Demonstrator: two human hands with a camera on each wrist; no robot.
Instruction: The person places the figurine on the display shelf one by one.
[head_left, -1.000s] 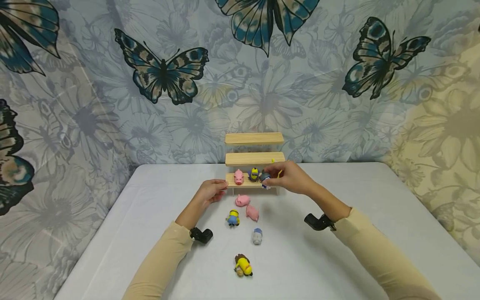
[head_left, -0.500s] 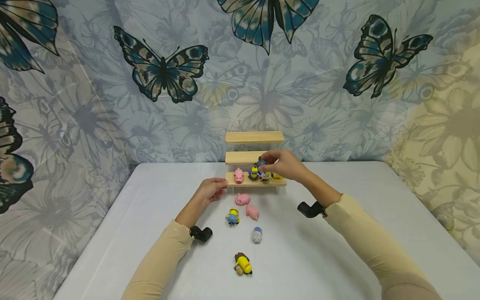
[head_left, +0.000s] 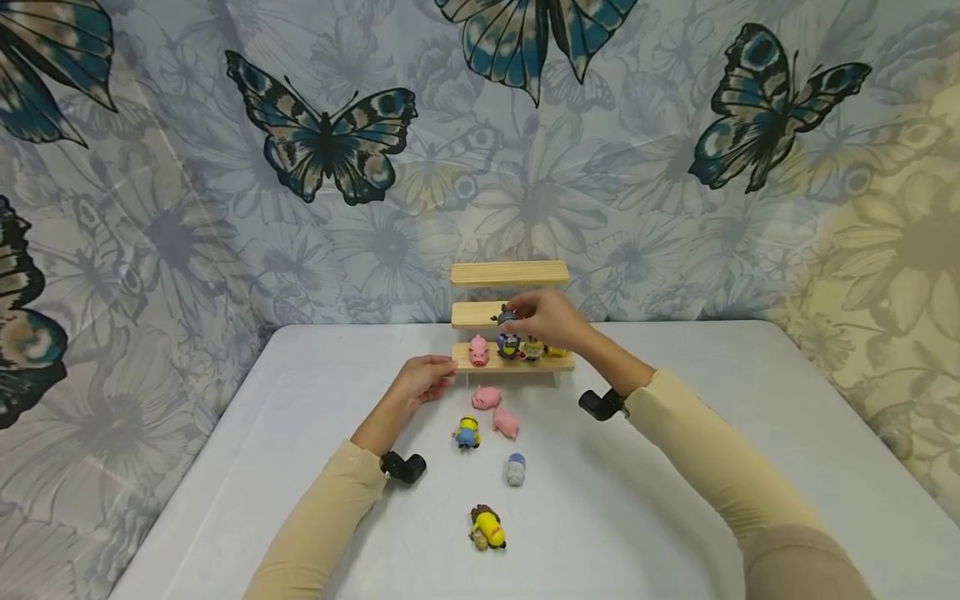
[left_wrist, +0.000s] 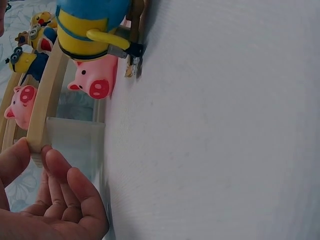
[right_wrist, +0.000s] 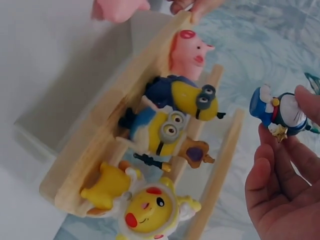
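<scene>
My left hand [head_left: 422,381] pinches the left end of the wooden display rack's lowest shelf [left_wrist: 42,110] between thumb and fingers. My right hand [head_left: 553,319] grips a small blue-and-white figurine [right_wrist: 280,111] with a gold star, held in front of the middle shelf [head_left: 472,315]. Along the lowest shelf stand a pink pig [right_wrist: 188,56], a minion in dark blue [right_wrist: 187,97], a minion with grey goggles [right_wrist: 160,130] and a yellow figure in a white hood [right_wrist: 150,210]. Whether the held figurine touches the middle shelf cannot be told.
On the white table [head_left: 360,533] before the rack lie two pink pigs [head_left: 486,397], a minion in blue [head_left: 467,432], a grey figure with a blue top [head_left: 515,470] and a yellow figure with brown parts [head_left: 487,527]. The top shelf [head_left: 510,273] sits behind, near the butterfly-print backdrop.
My right hand has risen from the lowest shelf and shifted left to the middle shelf, carrying the blue-and-white figurine. The left hand has stayed on the rack.
</scene>
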